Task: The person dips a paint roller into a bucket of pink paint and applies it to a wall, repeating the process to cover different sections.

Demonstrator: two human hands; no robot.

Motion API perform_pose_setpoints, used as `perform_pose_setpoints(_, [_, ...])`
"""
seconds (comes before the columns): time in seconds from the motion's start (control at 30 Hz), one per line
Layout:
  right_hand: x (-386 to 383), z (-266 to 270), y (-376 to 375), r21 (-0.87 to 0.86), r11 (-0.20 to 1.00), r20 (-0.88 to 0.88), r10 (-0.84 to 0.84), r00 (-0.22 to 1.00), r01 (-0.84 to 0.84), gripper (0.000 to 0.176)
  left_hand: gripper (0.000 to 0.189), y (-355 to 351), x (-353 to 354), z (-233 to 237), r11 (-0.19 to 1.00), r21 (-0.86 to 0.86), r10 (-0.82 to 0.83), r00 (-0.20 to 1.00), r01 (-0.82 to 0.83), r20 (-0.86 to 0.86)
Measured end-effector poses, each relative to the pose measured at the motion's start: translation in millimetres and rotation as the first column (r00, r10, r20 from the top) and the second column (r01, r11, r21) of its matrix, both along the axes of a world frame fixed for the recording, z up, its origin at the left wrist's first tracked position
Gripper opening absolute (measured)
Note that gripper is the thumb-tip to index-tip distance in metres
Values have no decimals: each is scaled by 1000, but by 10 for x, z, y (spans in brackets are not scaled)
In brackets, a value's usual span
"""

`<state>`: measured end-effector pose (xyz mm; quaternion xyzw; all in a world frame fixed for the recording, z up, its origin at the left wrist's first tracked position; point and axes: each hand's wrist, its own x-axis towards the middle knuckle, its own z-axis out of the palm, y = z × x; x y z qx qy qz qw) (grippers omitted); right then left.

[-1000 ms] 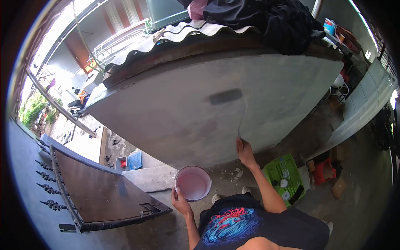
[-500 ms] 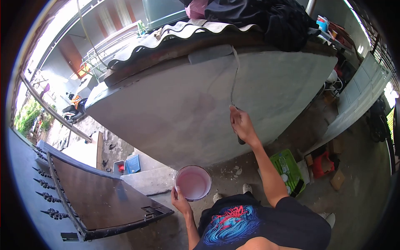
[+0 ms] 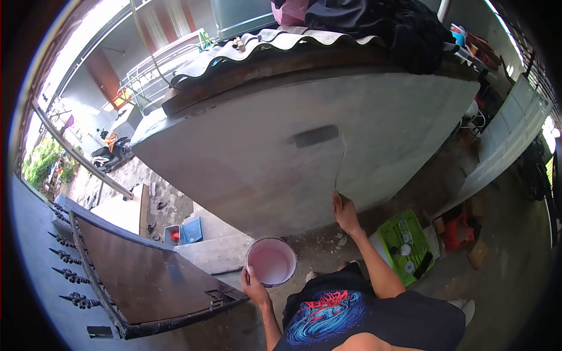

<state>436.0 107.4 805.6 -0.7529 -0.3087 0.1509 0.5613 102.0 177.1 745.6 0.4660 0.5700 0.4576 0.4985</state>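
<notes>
Wall (image 3: 252,169): grey, below corrugated sheet (image 3: 275,40) | Green tray (image 3: 404,248): on floor, right of wall's lower edge | Bucket (image 3: 271,261): left hand (image 3: 255,286) gripping its rim, pinkish content | Paint roller (image 3: 317,136): head before wall, contact cannot be told; right hand (image 3: 345,213) closed around handle

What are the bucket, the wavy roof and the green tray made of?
The bucket: probably smooth plastic, judging by its thin, even rim. The wavy roof: maybe fibre cement or metal; its pale, rippled edge doesn't settle which. The green tray: likely moulded plastic, from its bright, even colour and raised edge.
</notes>
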Motion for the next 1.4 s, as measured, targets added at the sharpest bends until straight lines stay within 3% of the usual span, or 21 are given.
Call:
perform_pose_setpoints(0.13, [149,744,161,87,996,189,-39,981,23,54,44,75,-44,0,1000,11,-4,1000,4,-1])
perform_pose_setpoints(0.23, [217,1255,187,54,998,146,14,989,-22,51,44,103,-31,-14,999,21,-25,1000,25,7])
perform_pose_setpoints(0.47, [152,337,41,27,999,202,-28,979,23,52,44,95,93,-61,1000,9,-26,999,25,32])
perform_pose_setpoints(0.57, [187,245,-44,3,999,206,-38,978,38,54,44,105,96,-101,1000,14,-19,997,18,80])
perform_pose_setpoints(0.73, [286,1132,16,-100,995,253,40,967,-15,58,45,138,136,33,999,8,-42,999,42,4])
perform_pose_setpoints(0.83, [184,1481,198,-38,998,262,61,963,-53,58,45,176,136,-23,999,16,-51,999,51,3])
perform_pose_setpoints(0.97, [61,1156,382,27,997,247,68,967,-77,54,46,196,131,-88,999,27,-47,999,47,13])
perform_pose_setpoints(1.07, [-166,615,342,90,995,159,18,987,-33,54,46,189,102,-203,1000,23,-7,999,6,34])
perform_pose_setpoints(1.17, [-187,313,211,-44,999,151,-12,988,18,50,45,157,103,-112,1000,14,5,1000,-5,23])
perform_pose_setpoints(1.27, [-113,414,182,82,996,296,-46,954,22,48,45,151,67,-80,1000,-3,-12,999,12,30])
perform_pose_setpoints(1.33, [-34,878,208,-69,997,298,6,955,16,49,44,167,56,-66,1000,-18,-5,1000,6,18])
perform_pose_setpoints(1.4, [-61,1305,323,-56,998,299,38,953,-22,49,44,183,53,-66,1000,-14,7,1000,-7,13])
